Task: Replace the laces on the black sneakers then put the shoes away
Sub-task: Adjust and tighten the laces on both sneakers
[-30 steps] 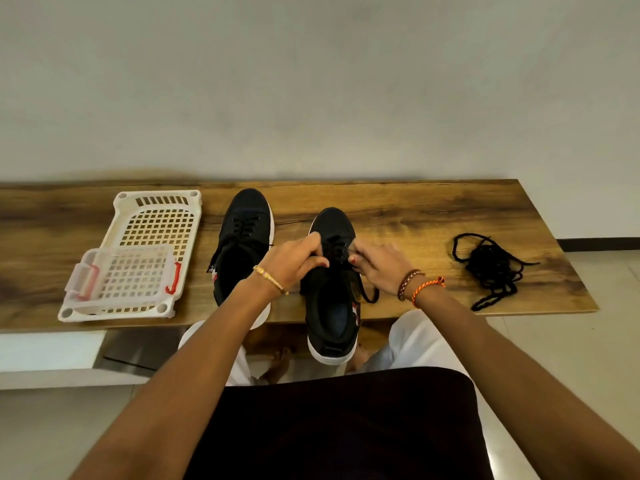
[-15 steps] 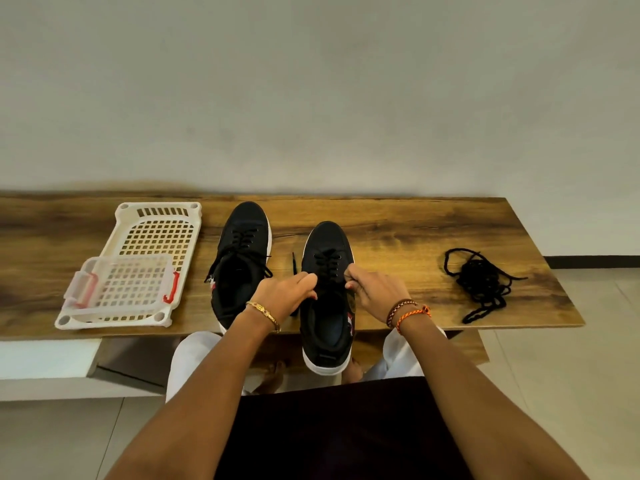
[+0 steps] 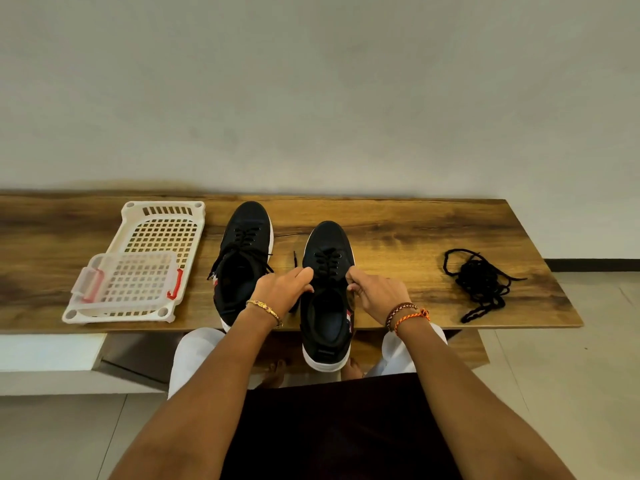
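Right sneaker (image 3: 327, 299) sitting on the bench (image 3: 398, 233), heel hanging over the near edge, toe toward the wall. No brand or writing readable on either shoe, just a red and white patch on the side, too small to make out. Left hand (image 3: 282, 289) at the shoe's left eyelets, fingers curled and pinching the lace (image 3: 327, 263), one lace tip poking up just beside it. Right hand (image 3: 375, 292) mirrored on the other side, fingers curled and pinching the lace end too. Both wrists low, forearms angled in from below, bracelets on each. Left sneaker (image 3: 242, 258) just beside, laced, flat on the bench. Old laces (image 3: 481, 282) in a loose tangle well off to the right. White basket (image 3: 138, 265) at far left, no label visible.
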